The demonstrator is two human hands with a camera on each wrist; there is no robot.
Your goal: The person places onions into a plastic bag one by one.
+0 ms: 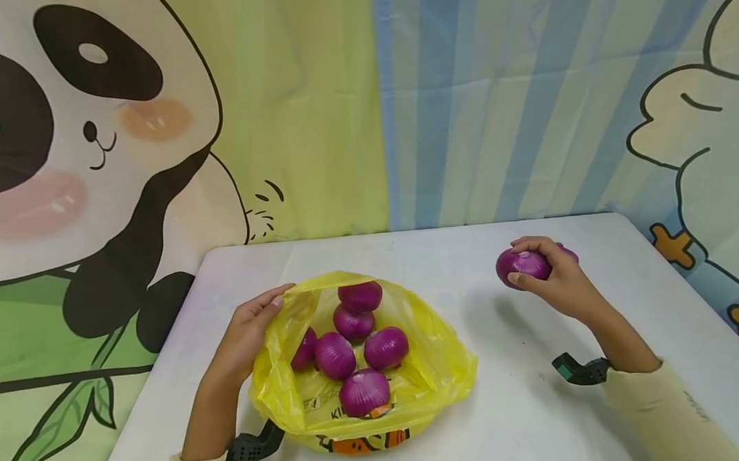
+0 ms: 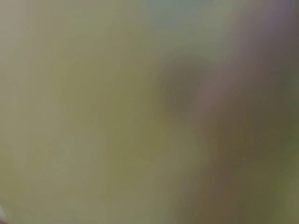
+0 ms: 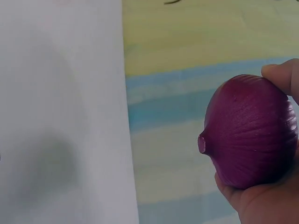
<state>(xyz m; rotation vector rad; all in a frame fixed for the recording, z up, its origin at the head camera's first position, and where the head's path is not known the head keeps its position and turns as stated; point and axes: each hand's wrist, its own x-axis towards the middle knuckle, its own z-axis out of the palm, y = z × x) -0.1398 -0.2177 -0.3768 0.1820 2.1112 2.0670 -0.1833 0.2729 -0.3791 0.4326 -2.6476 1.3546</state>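
Note:
My right hand [image 1: 560, 277] grips a red onion [image 1: 522, 265] above the right side of the table, thumb and fingers around it. In the right wrist view the same onion [image 3: 250, 133] shows its stubby tip pointing left. Behind that hand peeks a second red onion [image 1: 570, 253], mostly hidden; I cannot tell whether it rests on the table. My left hand [image 1: 244, 339] holds the left rim of a yellow plastic bag [image 1: 437, 351]. Inside the open bag lie several red onions [image 1: 364, 392]. The left wrist view is too blurred to read.
The bag stands on a white-covered table [image 1: 439, 255]. Behind the table hangs a printed curtain [image 1: 315, 123] with a panda and blue stripes. A dark wrist device [image 1: 580, 370] is worn on the right wrist, another dark device [image 1: 255, 443] on the left.

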